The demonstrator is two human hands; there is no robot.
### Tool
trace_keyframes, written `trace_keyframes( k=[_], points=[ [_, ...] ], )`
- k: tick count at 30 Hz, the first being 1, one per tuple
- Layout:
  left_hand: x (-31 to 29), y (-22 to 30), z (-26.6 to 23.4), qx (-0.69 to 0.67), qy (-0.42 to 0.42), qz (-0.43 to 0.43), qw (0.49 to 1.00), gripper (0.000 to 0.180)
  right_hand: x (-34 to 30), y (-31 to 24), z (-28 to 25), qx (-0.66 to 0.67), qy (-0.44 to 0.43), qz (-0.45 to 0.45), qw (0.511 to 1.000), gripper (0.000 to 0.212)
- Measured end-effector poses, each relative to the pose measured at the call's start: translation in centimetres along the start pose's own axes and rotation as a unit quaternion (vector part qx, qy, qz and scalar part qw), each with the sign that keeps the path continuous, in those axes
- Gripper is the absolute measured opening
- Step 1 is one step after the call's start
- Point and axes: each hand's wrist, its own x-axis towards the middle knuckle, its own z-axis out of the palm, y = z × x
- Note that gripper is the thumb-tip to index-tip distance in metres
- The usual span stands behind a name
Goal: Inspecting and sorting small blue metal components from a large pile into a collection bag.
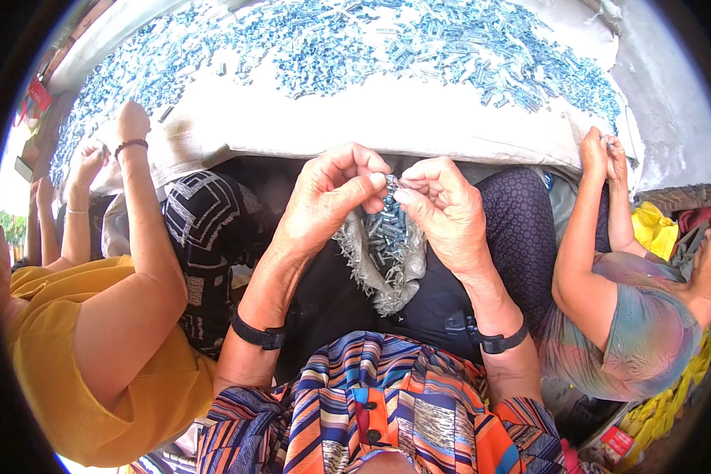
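Note:
My left hand (336, 193) and my right hand (449, 209) meet above my lap, thumbs and fingertips pinched close together. Between them is a small silvery metal piece (391, 183), partly covered by the fingers; its exact kind is too small to make out. The left fingertips grip it, and the right fingertips close at its other side. Just below, a frayed grey cloth sack (399, 296) lies open on my lap, with many small shiny bluish metal tubes (387, 233) inside.
Ahead, a table under pale cloth (324, 122) bears a wide spread of small bluish metal pieces (324, 63). A person in a mustard top (95, 332) sits close on my left. Another, in a multicoloured top (640, 340), works on my right. Yellow cloth (653, 229) lies beyond.

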Motion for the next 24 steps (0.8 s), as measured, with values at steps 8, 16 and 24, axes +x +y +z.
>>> trace_keyframes(
  k=[8, 16, 24],
  points=[
    [-0.4, 0.2, -0.8, -0.019, -0.038, -0.025, 0.999, 0.007, -0.2, -0.9, 0.0, 0.159, -0.03, 0.091, 0.983, 0.008],
    [-1.0, 1.0, -0.6, 0.043, -0.059, -0.007, 0.997, 0.006, -0.6, -0.8, 0.0, 0.284, -0.044, 0.16, 0.944, 0.006],
    [-1.6, 1.0, -0.8, 0.062, -0.078, 0.003, 0.995, 0.006, -1.1, -1.3, 0.1, 0.416, -0.069, 0.236, 0.875, 0.006]
  ],
)
